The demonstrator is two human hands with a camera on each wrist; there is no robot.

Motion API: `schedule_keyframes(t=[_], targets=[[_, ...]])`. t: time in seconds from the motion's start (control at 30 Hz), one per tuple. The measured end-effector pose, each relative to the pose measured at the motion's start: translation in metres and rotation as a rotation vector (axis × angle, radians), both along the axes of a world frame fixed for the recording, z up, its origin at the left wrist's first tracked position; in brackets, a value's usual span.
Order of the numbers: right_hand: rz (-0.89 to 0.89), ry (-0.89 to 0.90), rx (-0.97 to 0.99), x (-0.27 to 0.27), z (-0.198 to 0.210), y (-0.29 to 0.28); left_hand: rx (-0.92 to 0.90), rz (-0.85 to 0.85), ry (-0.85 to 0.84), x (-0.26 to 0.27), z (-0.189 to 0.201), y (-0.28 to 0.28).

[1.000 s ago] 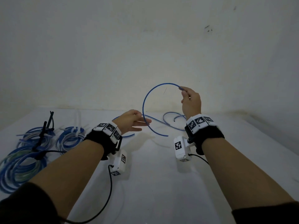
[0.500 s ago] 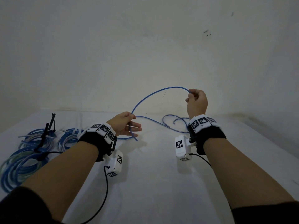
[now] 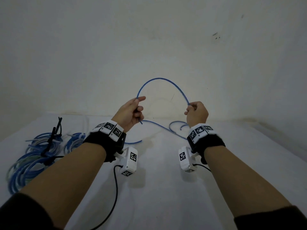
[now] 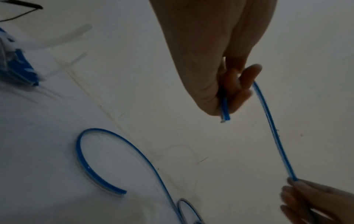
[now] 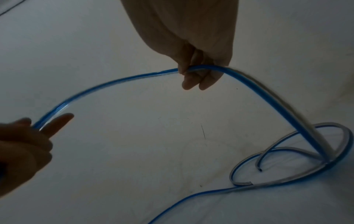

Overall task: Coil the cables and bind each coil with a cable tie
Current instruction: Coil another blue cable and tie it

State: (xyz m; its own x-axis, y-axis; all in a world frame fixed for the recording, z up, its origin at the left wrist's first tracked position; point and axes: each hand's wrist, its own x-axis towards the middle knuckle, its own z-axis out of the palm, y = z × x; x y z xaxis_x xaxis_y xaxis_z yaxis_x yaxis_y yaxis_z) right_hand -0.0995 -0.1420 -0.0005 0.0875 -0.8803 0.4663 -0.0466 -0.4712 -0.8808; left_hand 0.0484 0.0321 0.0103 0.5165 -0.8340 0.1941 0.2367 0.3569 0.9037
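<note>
A thin blue cable (image 3: 159,79) arches in the air between my two raised hands. My left hand (image 3: 132,112) grips it near its cut end (image 4: 224,118), which pokes out below the fist. My right hand (image 3: 196,112) pinches the cable (image 5: 203,69) further along. From there it drops to the white table (image 3: 157,188), where the rest lies in loose loops (image 5: 287,159). Another curved stretch of blue cable (image 4: 91,159) lies flat on the table under my left hand.
Several finished blue coils (image 3: 33,156) bound with black ties (image 3: 53,138) lie at the table's left edge. Clear cable ties (image 4: 76,60) lie beside them. A pale wall (image 3: 149,47) stands right behind the table.
My left hand has risen from near the table to the height of my right hand, carrying the cable end up. The cable now forms a narrower arch between both hands.
</note>
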Motion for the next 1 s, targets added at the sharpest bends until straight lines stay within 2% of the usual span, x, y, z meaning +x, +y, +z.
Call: schedule_keyframes(t=[0.07, 0.13, 0.3, 0.47, 0.57, 0.63, 0.8, 0.9, 1.0], targets=[[0.053, 0.083, 0.011, 0.003, -0.003, 0.005, -0.053, -0.011, 0.06, -0.002, 0.004, -0.003], [0.094, 0.225, -0.017, 0.007, -0.007, 0.01, -0.096, -0.004, 0.022, -0.006, 0.007, -0.005], [0.308, 0.544, -0.12, 0.015, -0.009, 0.026, -0.065, 0.185, -0.295, -0.011, 0.009, -0.007], [0.525, 0.796, -0.209, 0.016, -0.008, 0.045, 0.116, 0.405, -0.601, -0.005, 0.004, -0.015], [0.597, 0.793, -0.28, 0.013, -0.006, 0.054, 0.205, 0.444, -0.9, -0.003, 0.0, -0.011], [0.651, 0.738, -0.31, 0.011, -0.003, 0.057, 0.253, 0.458, -1.006, -0.003, -0.004, -0.01], [0.592, 0.62, -0.452, 0.016, 0.005, 0.05, 0.432, 0.286, -1.022, -0.003, -0.008, -0.011], [0.516, 0.609, -0.529, 0.015, 0.005, 0.046, 0.444, 0.169, -0.973, -0.005, -0.005, -0.007], [0.432, 0.686, -0.571, 0.013, 0.01, 0.047, 0.41, 0.076, -0.886, -0.004, -0.005, -0.002]])
